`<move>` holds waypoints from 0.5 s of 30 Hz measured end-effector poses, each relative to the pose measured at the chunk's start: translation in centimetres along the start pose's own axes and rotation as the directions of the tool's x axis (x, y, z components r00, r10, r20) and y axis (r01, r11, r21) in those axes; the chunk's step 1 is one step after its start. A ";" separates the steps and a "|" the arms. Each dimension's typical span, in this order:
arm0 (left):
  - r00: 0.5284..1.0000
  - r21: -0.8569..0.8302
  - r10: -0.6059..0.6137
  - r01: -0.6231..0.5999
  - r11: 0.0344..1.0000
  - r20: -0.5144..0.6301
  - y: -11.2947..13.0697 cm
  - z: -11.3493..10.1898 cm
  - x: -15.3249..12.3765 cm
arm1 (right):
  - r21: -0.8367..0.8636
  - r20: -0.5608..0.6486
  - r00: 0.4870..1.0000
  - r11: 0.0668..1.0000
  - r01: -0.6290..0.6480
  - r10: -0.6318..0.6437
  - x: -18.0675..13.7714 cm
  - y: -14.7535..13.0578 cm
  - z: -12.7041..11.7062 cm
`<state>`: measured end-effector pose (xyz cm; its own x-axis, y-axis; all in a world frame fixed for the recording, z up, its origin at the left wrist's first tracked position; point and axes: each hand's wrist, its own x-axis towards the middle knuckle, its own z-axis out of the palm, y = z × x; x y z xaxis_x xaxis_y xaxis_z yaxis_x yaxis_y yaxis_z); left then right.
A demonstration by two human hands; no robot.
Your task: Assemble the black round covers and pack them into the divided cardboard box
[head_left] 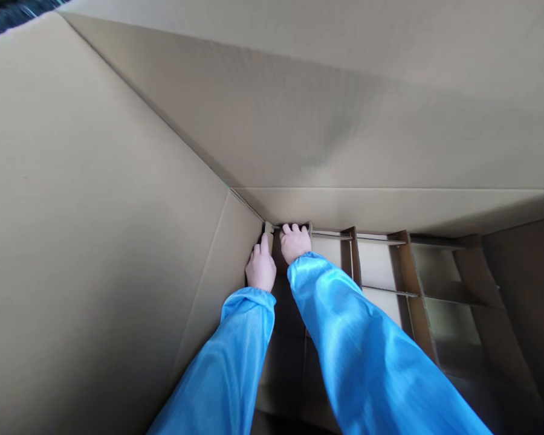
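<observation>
Left hand touches and right hand hooks cardboard divider in box corner

Left box wall: plain tan cardboard, matte, no print. Far box wall: same tan but greyer, with soft darker shadow patch right of middle. Divider grid: darker brown strip edges, paler beige panels between them, and rightmost cells were dull brown in shadow. Left sleeve and right sleeve: bright sky blue, glossy, whitish sheen along folds, no pattern. Box floor, near, between sleeves: dark grey-brown. Strip beyond box rim, far left: near-black with thin bluish streaks.
</observation>
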<state>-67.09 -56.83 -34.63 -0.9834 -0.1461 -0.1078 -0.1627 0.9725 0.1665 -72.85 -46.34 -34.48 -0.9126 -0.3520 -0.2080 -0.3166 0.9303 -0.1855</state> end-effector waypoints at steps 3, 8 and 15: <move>1.000 -0.004 -0.007 0.007 1.000 0.007 0.2 0.1 0.1 | -0.020 0.009 1.000 1.000 0.020 -0.020 0.1 0.6 0.5; 0.999 -0.041 -0.040 0.039 0.998 -0.009 0.4 0.2 0.3 | -0.041 0.058 0.997 0.998 0.057 -0.054 -0.4 1.0 0.1; 1.000 -0.011 0.002 -0.002 1.000 0.004 0.0 0.5 0.5 | -0.004 0.049 0.996 0.998 0.068 -0.068 -0.6 1.4 -0.3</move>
<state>-67.56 -56.81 -35.12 -0.9833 -0.1435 -0.1117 -0.1618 0.9707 0.1775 -72.80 -44.84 -34.31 -0.8752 -0.4190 -0.2419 -0.3791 0.9045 -0.1952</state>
